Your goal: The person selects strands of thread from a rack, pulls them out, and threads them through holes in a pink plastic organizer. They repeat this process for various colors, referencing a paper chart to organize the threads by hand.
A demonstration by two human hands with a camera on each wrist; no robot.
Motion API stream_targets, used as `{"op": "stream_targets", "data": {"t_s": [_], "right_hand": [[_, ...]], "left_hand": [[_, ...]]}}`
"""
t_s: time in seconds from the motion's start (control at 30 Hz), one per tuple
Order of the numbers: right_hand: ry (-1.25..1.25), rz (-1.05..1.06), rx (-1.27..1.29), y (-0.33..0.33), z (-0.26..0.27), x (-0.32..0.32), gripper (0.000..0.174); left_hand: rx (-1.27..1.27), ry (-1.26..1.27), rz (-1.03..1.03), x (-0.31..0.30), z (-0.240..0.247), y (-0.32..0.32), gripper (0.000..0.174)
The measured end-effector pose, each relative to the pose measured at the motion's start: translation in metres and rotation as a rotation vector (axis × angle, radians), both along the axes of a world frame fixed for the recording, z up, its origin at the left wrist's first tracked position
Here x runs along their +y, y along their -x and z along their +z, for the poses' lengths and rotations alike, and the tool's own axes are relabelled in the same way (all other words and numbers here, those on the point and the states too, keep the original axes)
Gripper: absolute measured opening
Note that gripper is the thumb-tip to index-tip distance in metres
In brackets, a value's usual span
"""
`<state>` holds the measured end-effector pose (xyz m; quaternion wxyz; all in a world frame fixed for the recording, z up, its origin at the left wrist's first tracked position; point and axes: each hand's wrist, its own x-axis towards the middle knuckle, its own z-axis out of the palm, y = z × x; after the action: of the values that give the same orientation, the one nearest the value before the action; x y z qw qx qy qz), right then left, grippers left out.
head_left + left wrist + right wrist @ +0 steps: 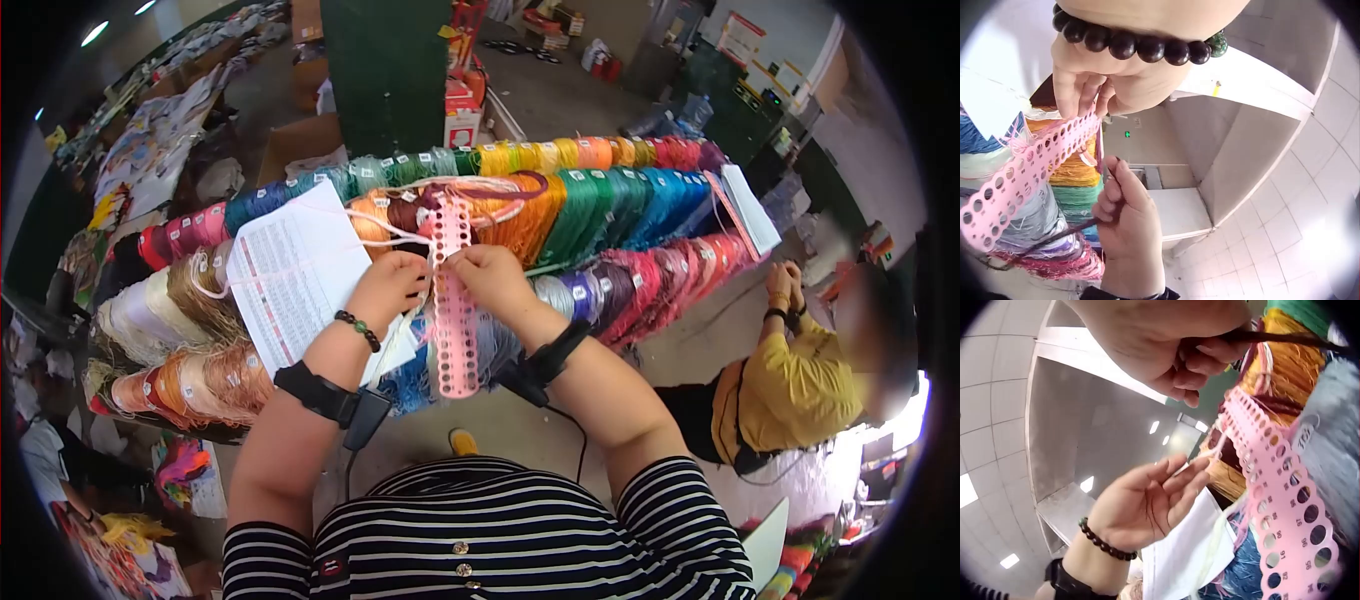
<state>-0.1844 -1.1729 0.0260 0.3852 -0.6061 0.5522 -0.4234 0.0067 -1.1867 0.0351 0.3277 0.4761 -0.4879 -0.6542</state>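
A long pink thread card with scalloped edges, punched holes and printed numbers lies over the thread bundles, pale pink strands looped at its far end. My left hand is at the card's left edge; in the right wrist view its palm shows with relaxed fingers, a pale strand by the fingertips. My right hand, at the card's right side, pinches a dark brown thread between thumb and curled fingers. That thread trails away past the card, also visible in the right wrist view. A printed chart lies left of my left hand.
Rows of colored thread bundles with small number labels fill the rack around the card. Another pink card and white paper lie at its right end. A person in a yellow top is at the right. A green pillar rises behind.
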Motion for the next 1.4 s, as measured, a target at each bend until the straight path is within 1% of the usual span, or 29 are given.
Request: {"op": "stream_targets", "data": {"t_s": [0.03,0.17,0.2,0.33,0.43,0.47,0.57,0.63,0.77,0.83,0.93,0.97,1.03,1.07,1.1,1.17,1.27,1.37,1.4], "right_hand": [[-0.061,0.017,0.013,0.0,-0.006,-0.01,0.02],[-0.207,0.093,-0.195,0.005,-0.027,-0.035,0.023],[-0.257,0.1,-0.222,0.006,-0.025,-0.036,0.024],[-0.407,0.094,-0.257,0.009,-0.003,-0.038,0.027],[-0.422,0.131,-0.325,0.011,0.0,-0.04,0.025],[-0.425,0.135,-0.305,0.012,0.004,-0.039,0.026],[-0.35,0.151,-0.194,0.014,-0.007,-0.044,0.026],[-0.313,0.133,-0.181,0.013,-0.004,-0.043,0.027],[-0.286,0.152,-0.111,0.014,-0.004,-0.044,0.026],[-0.303,0.162,-0.114,0.013,0.0,-0.042,0.027],[-0.326,0.192,-0.153,0.016,-0.003,-0.045,0.025],[-0.335,0.203,-0.173,0.017,-0.006,-0.046,0.024],[-0.364,0.197,-0.314,0.018,-0.014,-0.045,0.019],[-0.376,0.191,-0.385,0.019,-0.017,-0.045,0.016],[-0.366,0.201,-0.376,0.02,-0.019,-0.046,0.013],[-0.35,0.218,-0.36,0.021,-0.023,-0.045,0.008],[-0.334,0.181,-0.301,0.019,-0.019,-0.041,0.006],[-0.366,0.184,-0.295,0.02,-0.009,-0.038,0.005],[-0.346,0.177,-0.302,0.02,-0.013,-0.039,0.007]], "left_hand": [[-0.017,-0.029,0.016,-0.004,0.0,0.008,0.024],[0.025,0.042,0.14,-0.018,-0.014,0.019,0.027],[0.049,0.051,0.161,-0.019,-0.014,0.021,0.03],[-0.007,0.138,0.115,-0.029,-0.013,0.026,0.033],[0.005,0.169,0.099,-0.032,-0.011,0.031,0.034],[-0.003,0.174,0.087,-0.033,-0.011,0.031,0.034],[-0.013,0.178,0.091,-0.032,-0.008,0.035,0.034],[-0.031,0.192,0.091,-0.031,-0.003,0.038,0.034],[-0.106,0.253,0.117,-0.032,-0.012,0.039,0.032],[-0.175,0.26,0.154,-0.031,-0.009,0.042,0.031],[-0.166,0.374,0.139,-0.029,-0.008,0.039,0.028],[-0.289,0.471,0.136,-0.03,-0.008,0.034,0.028],[-0.535,0.659,0.125,-0.03,-0.002,0.024,0.027],[-0.517,0.589,0.153,-0.027,0.002,0.021,0.026],[-0.297,0.422,0.131,-0.026,0.007,0.018,0.03],[0.086,0.17,0.175,-0.021,0.017,0.019,0.031],[0.398,-0.042,0.167,-0.018,0.021,0.027,0.029],[0.403,-0.038,0.097,-0.023,0.003,0.019,0.027],[0.397,-0.023,0.103,-0.022,0.003,0.019,0.028]]}}
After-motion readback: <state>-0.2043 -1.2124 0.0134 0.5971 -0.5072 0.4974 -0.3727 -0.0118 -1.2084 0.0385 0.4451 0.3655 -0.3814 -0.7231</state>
